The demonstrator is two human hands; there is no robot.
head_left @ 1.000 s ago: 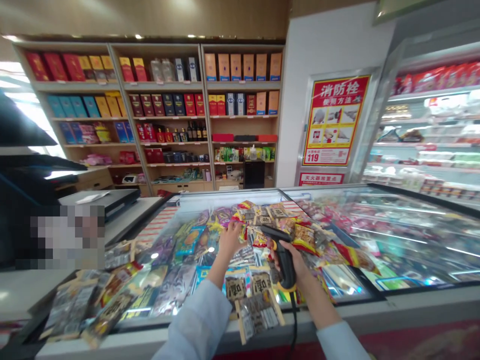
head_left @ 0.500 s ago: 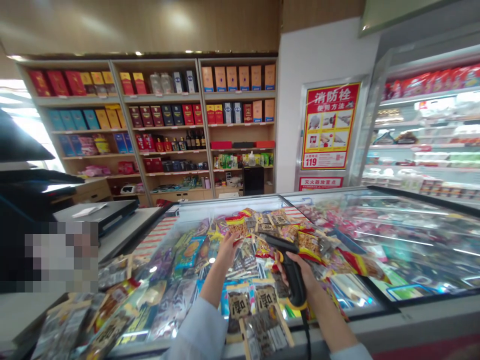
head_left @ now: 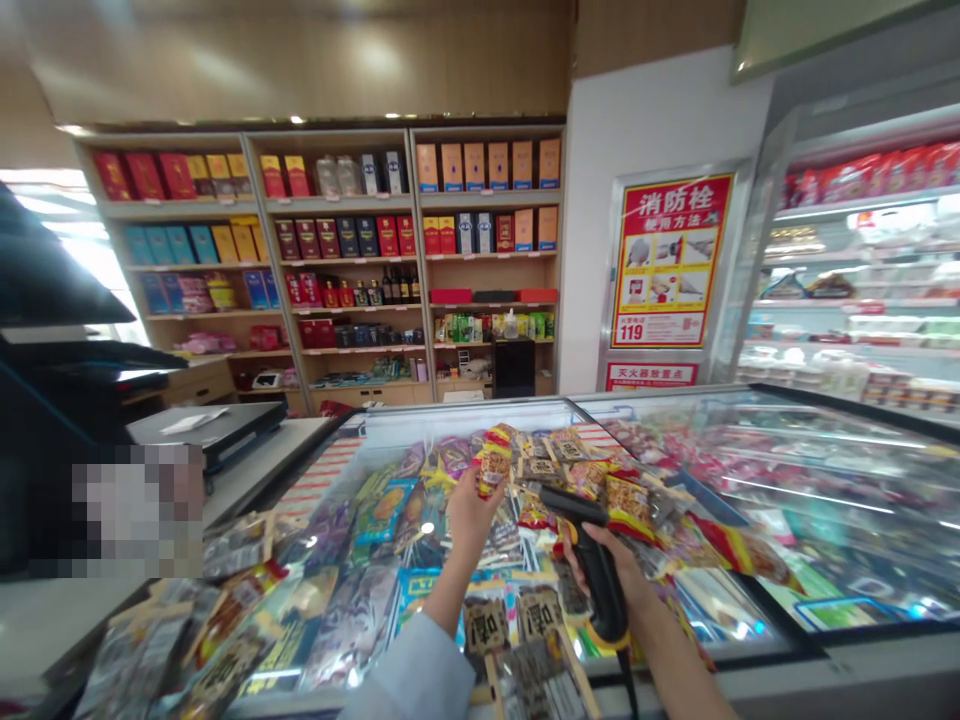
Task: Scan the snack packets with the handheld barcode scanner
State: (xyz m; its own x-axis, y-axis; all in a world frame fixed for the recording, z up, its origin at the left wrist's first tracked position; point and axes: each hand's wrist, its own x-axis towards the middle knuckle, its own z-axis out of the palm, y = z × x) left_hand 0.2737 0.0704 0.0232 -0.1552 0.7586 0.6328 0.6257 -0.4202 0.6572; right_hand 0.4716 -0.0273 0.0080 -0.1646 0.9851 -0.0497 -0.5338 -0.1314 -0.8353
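My left hand [head_left: 471, 512] is closed on a small red and yellow snack bag [head_left: 495, 462], held up above the glass top of a chest freezer [head_left: 367, 425]. In my right hand [head_left: 611, 555] is a black and yellow barcode scanner [head_left: 596, 560], its head pointing left toward the bag and its cord hanging down. Around both hands lie many snack packets. Just right of the scanner is another red and yellow bag [head_left: 628, 507]. Brown and clear packets [head_left: 536, 675] lie in front of me, below the scanner.
On the left, a pile of packets [head_left: 202, 625] lies beside a counter with a dark monitor [head_left: 52, 270] and a flat black device [head_left: 214, 435]. Shelves of boxed goods [head_left: 345, 238] stand behind. To the right are a red wall sign [head_left: 670, 262] and a lit display fridge [head_left: 862, 270].
My left hand has picked up the red and yellow snack bag and turned it more upright. The scanner stays in my right hand. The whole view has shifted slightly.
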